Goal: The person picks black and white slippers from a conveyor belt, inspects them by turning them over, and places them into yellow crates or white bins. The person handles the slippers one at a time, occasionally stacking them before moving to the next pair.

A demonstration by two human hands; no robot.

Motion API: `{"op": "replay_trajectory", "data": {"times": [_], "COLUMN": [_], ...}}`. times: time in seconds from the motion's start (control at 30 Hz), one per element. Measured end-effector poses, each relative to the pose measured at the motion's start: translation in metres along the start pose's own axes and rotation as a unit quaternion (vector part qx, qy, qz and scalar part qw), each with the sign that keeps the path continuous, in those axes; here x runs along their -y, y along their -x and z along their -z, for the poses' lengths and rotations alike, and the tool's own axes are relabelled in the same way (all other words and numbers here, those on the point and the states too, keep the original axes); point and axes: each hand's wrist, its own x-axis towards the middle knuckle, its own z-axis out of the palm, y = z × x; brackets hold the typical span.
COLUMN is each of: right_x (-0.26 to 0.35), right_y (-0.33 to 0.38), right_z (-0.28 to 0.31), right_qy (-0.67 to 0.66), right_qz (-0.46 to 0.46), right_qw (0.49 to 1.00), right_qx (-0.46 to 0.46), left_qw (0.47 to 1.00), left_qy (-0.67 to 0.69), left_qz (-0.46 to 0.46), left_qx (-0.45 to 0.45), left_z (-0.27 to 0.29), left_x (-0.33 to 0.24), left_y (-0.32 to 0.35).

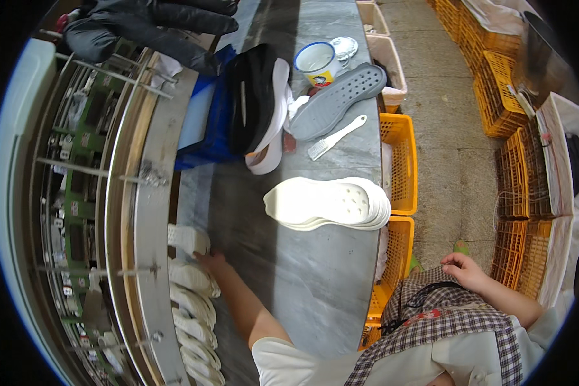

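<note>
Along the table's left edge, left hand point(211, 260) touches a white sole point(188, 239), grip unclear; right hand point(464, 269) rests loosely open.

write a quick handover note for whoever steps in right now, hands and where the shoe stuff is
Left hand: stretched out to the row of white shoes at the table's left edge, fingers at the top shoe; grip not clear.
Right hand: empty, resting on the checked apron.
On the table: stack of white soles, grey sole, brush, mug.
Done: soles stacked. Left: shoes not yet lifted from the row.
</note>
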Motion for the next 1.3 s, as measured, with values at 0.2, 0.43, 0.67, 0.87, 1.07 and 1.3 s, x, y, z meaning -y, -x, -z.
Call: {"op": "replay_trajectory", "data": {"times": [0.2, 0.43, 0.67, 0.87, 1.07, 1.3], "right_x": [0.004, 0.021, 0.077, 0.105, 0.071, 0.063], "right_y": [0.000, -0.009, -0.011, 0.017, 0.053, 0.095], "right_z": [-0.016, 0.001, 0.032, 0.069, 0.147, 0.167], "right_qy": [0.049, 0.055, -0.038, -0.456, -0.457, -0.280], "right_qz": [-0.001, 0.083, 0.312, 0.277, 0.212, 0.281], "right_qw": [0.998, 0.992, 0.934, 0.812, 0.842, 0.906], "right_qx": [0.031, 0.083, 0.168, 0.236, 0.192, 0.148], "left_qw": [0.600, 0.318, 0.445, 0.473, 0.520, 0.450], "left_qy": [0.760, 0.884, 0.777, 0.620, 0.441, 0.613], "left_qz": [0.245, 0.058, -0.045, -0.038, -0.325, -0.162], "left_qx": [0.043, 0.339, 0.442, 0.625, 0.656, 0.629], "left_z": [-0.009, 0.091, 0.169, 0.141, 0.120, 0.099], "left_x": [-0.004, 0.004, -0.050, -0.127, -0.180, -0.230], "left_y": [-0.063, 0.101, 0.408, 0.592, 0.659, 0.696]}}
